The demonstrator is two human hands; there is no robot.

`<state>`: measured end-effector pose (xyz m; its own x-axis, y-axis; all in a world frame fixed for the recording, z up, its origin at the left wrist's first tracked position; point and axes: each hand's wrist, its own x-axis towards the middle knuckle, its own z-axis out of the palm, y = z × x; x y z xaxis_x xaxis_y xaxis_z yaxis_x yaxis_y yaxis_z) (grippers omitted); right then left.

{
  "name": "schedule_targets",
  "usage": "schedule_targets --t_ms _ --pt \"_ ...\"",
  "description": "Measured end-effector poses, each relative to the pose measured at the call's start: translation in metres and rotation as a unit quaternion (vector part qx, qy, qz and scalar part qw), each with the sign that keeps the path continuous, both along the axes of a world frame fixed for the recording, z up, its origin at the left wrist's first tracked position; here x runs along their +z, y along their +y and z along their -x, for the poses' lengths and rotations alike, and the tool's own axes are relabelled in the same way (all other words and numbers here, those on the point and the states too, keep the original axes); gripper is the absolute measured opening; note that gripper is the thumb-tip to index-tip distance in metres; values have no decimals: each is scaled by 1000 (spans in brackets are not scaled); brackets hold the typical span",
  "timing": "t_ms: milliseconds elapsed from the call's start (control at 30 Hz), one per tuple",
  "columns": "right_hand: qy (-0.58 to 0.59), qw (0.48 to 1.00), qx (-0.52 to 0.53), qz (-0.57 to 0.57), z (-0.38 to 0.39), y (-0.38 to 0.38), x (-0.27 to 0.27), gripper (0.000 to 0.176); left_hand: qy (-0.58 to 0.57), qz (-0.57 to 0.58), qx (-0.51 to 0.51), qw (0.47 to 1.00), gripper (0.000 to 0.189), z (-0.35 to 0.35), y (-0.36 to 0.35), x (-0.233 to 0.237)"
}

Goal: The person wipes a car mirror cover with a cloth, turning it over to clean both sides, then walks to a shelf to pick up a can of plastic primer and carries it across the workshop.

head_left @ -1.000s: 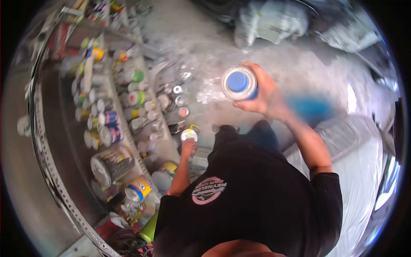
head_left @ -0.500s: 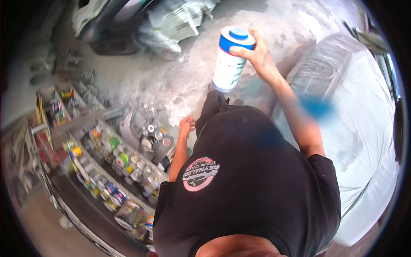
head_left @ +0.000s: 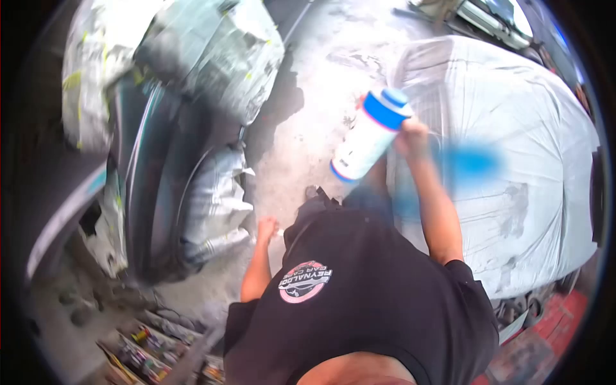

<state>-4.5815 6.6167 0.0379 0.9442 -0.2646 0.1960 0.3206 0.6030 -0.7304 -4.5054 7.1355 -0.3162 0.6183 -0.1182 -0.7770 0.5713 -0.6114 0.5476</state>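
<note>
My right hand (head_left: 412,136) grips a white can (head_left: 364,144) with a blue band and a wide blue cap. The can is tilted, its cap toward the upper right, in front of my body above the floor. Its label is too blurred to read. My left hand (head_left: 268,228) hangs low beside my left leg with its fingers curled. A small pale spot shows at those fingertips, too blurred to make out. My own dark T-shirt (head_left: 378,289) fills the lower middle.
At left stands a dark car body (head_left: 144,186) with masking paper (head_left: 218,199) taped on it. A large form under a plastic sheet (head_left: 513,160) is at right. Grey floor (head_left: 301,122) runs between them. Shelving with several cans (head_left: 151,350) lies lower left, a red surface (head_left: 558,333) lower right.
My view has turned: the shelving has slid down to the lower left, and the masked car body now fills the left. The can, still in my right hand, is lower and more tilted.
</note>
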Motion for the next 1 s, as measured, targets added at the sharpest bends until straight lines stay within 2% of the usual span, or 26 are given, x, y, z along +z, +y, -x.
schedule_targets --t_ms 67,100,167,200,233,333,400,433,467,500,567,600,667,733,800,833,867,933,967,1000 --pt "-7 997 -73 -3 -10 -49 23 102 -64 8 -171 983 24 -110 -44 -22" --pt "-33 995 -98 -13 -17 -78 21 102 -49 13 -160 986 24 -156 -83 -8" --pt "-72 988 -135 -15 -36 -141 21 104 -115 60 -188 974 20 -243 -164 14" --pt "-91 985 -141 -32 -57 -200 18 115 -98 62 -183 976 24 -303 -244 37" --pt "-92 984 -150 -31 -71 -228 15 115 -85 62 -157 982 28 -333 -288 57" --pt "-160 972 -158 -66 -105 -286 0 113 -137 72 -178 972 32 -360 -377 62" --pt "-151 972 -157 -85 -137 -328 -2 114 -103 86 -176 975 28 -364 -422 65" --pt "-146 974 -150 -88 -156 -353 2 115 -72 107 -198 972 23 -372 -430 35" --pt "-157 974 -142 -84 -177 -383 9 115 -70 94 -197 973 19 -363 -451 37" --pt "-178 973 -115 -90 -192 -405 13 116 -19 56 -177 982 21 -351 -472 51" --pt "-182 974 -78 -114 -225 -446 15 117 29 31 -198 979 28 -346 -492 55" --pt "-195 972 -57 -119 -249 -474 20 117 30 -1 -203 979 28 -347 -502 55" --pt "-230 965 -17 -126 -300 -532 21 116 33 8 -208 977 27 -364 -515 25" --pt "-246 962 -1 -122 -349 -592 12 116 1 -14 -262 965 23 -397 -549 36" --pt "-286 952 14 -107 -376 -626 -3 115 -37 12 -270 962 20 -435 -519 -109" --pt "-280 954 12 -109 -410 -660 -9 115 -55 25 -274 960 18 -457 -525 -146" --pt "-291 951 11 -107 -429 -684 -15 114 -46 23 -276 960 18 -483 -544 -143" --pt "-314 946 15 -85 -466 -738 -11 114 85 -31 -232 969 17 -570 -640 -132" --pt "-311 947 20 -75 -481 -766 -8 114 -15 -10 -328 944 16 -615 -699 -84" --pt "-315 946 31 -71 -494 -795 -3 115 2 -97 -258 961 16 -644 -775 -38"
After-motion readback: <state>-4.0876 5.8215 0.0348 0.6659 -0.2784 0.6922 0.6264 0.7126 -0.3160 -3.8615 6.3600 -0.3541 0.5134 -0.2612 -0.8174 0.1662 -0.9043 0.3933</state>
